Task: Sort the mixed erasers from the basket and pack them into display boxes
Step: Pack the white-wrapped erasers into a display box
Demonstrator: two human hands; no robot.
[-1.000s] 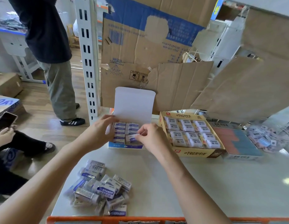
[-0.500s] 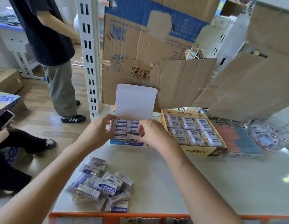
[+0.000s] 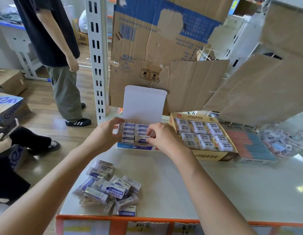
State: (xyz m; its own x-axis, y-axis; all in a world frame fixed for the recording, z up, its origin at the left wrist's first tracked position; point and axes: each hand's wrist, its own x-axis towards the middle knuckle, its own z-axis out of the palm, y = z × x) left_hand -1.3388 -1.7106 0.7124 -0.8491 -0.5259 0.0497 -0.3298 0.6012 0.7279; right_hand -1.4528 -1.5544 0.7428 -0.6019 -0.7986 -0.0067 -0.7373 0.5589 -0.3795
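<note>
White display box [image 3: 135,147], lid up, sits mid-frame, first of three boxes beside the yellow box [image 3: 213,156] and pink-and-blue box [image 3: 252,160]. The left hand [image 3: 105,133] grips its left wall; the right hand [image 3: 162,138] has its grip pinched on one eraser [image 3: 142,139] in the near-right row. One loose pile [image 3: 111,189] lies lower left on the bench [image 3: 181,184]. Both hands stay there as a second ago.

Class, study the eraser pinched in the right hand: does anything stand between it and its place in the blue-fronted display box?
Nothing visible does. The right hand holds the eraser at the near right corner of the display box. The lid stands upright behind, and the left hand grips the box's left edge, off to the side.
</note>
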